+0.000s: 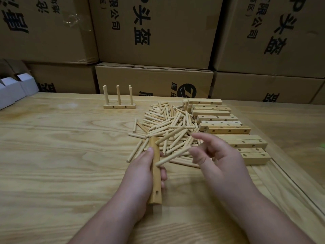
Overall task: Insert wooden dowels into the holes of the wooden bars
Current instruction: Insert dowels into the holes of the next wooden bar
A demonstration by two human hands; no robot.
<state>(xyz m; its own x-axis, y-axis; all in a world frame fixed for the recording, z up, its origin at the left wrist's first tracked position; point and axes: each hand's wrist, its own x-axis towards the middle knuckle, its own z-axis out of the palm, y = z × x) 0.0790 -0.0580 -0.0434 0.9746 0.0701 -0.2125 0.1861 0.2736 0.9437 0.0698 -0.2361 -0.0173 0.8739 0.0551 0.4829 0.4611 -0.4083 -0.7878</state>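
Note:
My left hand grips a wooden bar that points away from me, with a side hole showing near its close end. My right hand hovers over the near edge of the loose dowel pile. Its thumb and fingers hold the far end of a single dowel, and the index finger is stretched out. That dowel slants down to the left, and its rounded tip touches the bar's right face beside my left fingers. A finished bar with three upright dowels stands at the back.
Several drilled bars lie stacked in a row right of the pile, reaching toward the table's right edge. Cardboard boxes wall off the back of the wooden table. Small white boxes sit at the far left.

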